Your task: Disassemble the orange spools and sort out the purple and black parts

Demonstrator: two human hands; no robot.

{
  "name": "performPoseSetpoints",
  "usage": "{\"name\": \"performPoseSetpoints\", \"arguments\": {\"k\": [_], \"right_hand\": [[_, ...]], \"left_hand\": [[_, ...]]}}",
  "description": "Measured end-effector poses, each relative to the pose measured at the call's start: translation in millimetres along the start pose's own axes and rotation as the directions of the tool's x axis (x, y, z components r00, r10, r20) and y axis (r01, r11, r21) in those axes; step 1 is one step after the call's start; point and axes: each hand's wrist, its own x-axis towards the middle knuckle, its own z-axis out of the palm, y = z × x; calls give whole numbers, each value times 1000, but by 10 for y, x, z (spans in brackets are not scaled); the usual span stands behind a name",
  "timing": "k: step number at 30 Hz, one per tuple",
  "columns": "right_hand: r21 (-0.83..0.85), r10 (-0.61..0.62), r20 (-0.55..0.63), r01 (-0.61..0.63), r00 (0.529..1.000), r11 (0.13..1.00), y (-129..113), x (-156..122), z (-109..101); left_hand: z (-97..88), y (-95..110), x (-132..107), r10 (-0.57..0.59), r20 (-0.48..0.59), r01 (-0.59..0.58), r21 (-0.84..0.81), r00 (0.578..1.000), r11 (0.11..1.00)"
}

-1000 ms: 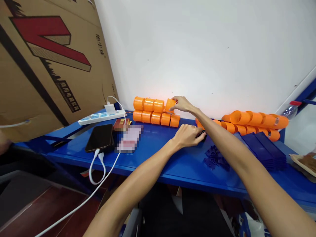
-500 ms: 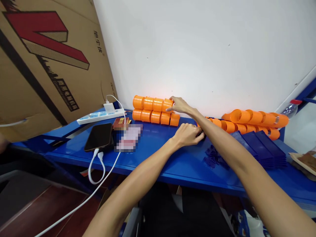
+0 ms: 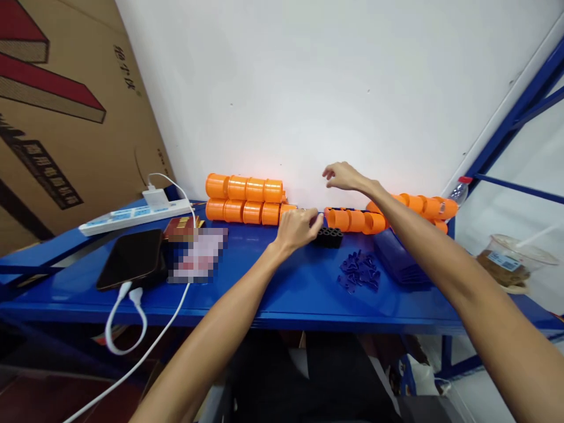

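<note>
My left hand (image 3: 298, 229) is low over the blue table, its fingers curled and mostly hidden; whatever it may hold does not show. Just behind it are orange plastic cylinders (image 3: 244, 200), stacked in two rows against the wall. To its right lies a black block with round holes (image 3: 330, 237). My right hand (image 3: 343, 176) hovers in front of the wall, fingers bent but apart, with nothing in them. Below that hand runs another row of orange cylinders (image 3: 356, 221), partly covered by my right forearm. Small dark-blue plastic pieces (image 3: 359, 271) lie in a loose pile.
Flat blue sheets (image 3: 399, 258) are stacked right of the pile. A plastic drink cup (image 3: 506, 261) and a bottle (image 3: 460, 189) stand at the right. On the left are a phone (image 3: 132, 258) with a white cable, a power strip (image 3: 136, 216) and a large cardboard box (image 3: 79, 117).
My right hand has let go of the upper left orange row and moved right, away from it. My left hand has shifted left off the black block. The view has turned right.
</note>
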Motion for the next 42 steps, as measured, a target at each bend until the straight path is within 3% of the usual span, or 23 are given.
{"name": "performPoseSetpoints", "arguments": {"k": [2,5,8,11,14,17,20,23,25,28,32,34,37,39,42], "right_hand": [[-69,41,160,-31,986,997,232,-164,-19],[-121,79,317,-43,945,992,411,-426,133],[-92,77,418,-43,905,995,428,-597,335],[-55,75,439,-57,896,997,388,-653,386],[-3,75,390,-80,918,997,336,-652,237],[26,33,270,-41,962,999,226,-663,22],[-2,-109,38,109,993,994,-16,-771,-63],[-72,-287,-110,281,952,957,-382,-1017,46],[-113,-375,-129,362,918,925,-637,-1209,184],[-159,-486,-116,467,866,870,-922,-1422,384],[-130,-554,-151,539,819,832,-986,-1513,503],[-33,-533,-247,543,809,839,-892,-1499,514],[97,-315,-384,377,868,921,-686,-1435,535],[109,-157,-388,214,908,971,-565,-1386,567],[-19,-104,-313,103,944,994,-477,-1340,611]], "left_hand": [[-44,-12,16,-38,-60,37,-23,997,999],[-90,-18,27,-93,-121,85,-73,988,994],[-104,-34,26,-147,-153,128,-131,977,983],[-99,-74,23,-212,-190,177,-185,959,967],[-102,-117,36,-302,-259,229,-276,918,933],[-121,-142,81,-451,-281,303,-441,847,845],[-140,-162,142,-627,-92,408,-685,774,604],[-152,-192,184,-684,115,432,-846,720,312],[-163,-209,194,-670,164,393,-896,724,205],[-188,-211,196,-631,167,330,-932,757,150],[-237,-177,174,-614,222,342,-936,757,82],[-261,-148,158,-599,298,374,-927,743,2],[-275,-75,144,-543,412,450,-890,732,-68],[-257,-2,140,-519,446,490,-870,729,-60],[-192,117,120,-488,462,526,-850,741,-7]]}}
